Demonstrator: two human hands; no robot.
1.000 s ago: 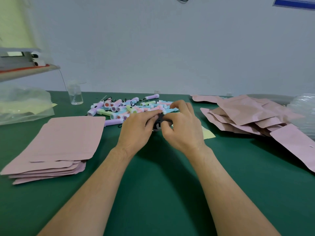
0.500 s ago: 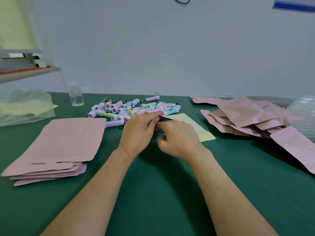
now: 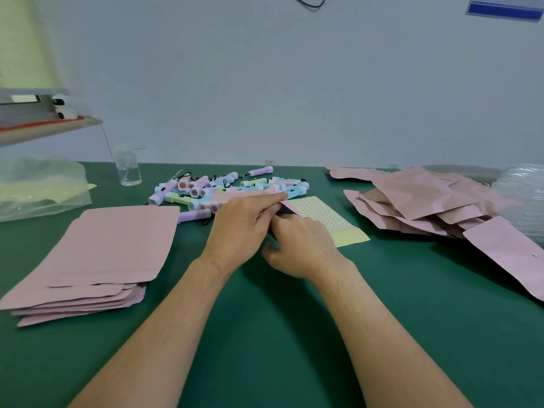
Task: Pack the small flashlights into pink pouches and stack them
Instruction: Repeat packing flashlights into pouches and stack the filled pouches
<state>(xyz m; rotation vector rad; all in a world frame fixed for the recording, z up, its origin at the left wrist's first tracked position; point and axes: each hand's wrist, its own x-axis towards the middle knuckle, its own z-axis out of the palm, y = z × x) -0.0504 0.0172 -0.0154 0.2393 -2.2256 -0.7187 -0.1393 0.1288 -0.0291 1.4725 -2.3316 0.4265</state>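
A heap of small pastel flashlights [image 3: 229, 187] with black straps lies at the table's far middle. Just in front of it my left hand [image 3: 241, 228] and my right hand [image 3: 303, 245] meet, and both pinch a small dark item [image 3: 285, 211] with a pink edge; my fingers hide most of it. Flat pink pouches [image 3: 97, 248] are stacked at the left. A loose pile of bulging pink pouches [image 3: 426, 198] lies at the right.
A yellow dotted sheet [image 3: 326, 219] lies just right of my hands. A clear bottle [image 3: 128, 169] stands at the back left beside a clear plastic bag [image 3: 38, 187]. Clear plastic packaging [image 3: 524, 195] sits at the far right. Green table [image 3: 265, 334] stretches in front.
Both hands have drawn back from the flashlight heap toward me with the dark item, uncovering the yellow sheet. My right hand has dropped lower, under the left fingertips.
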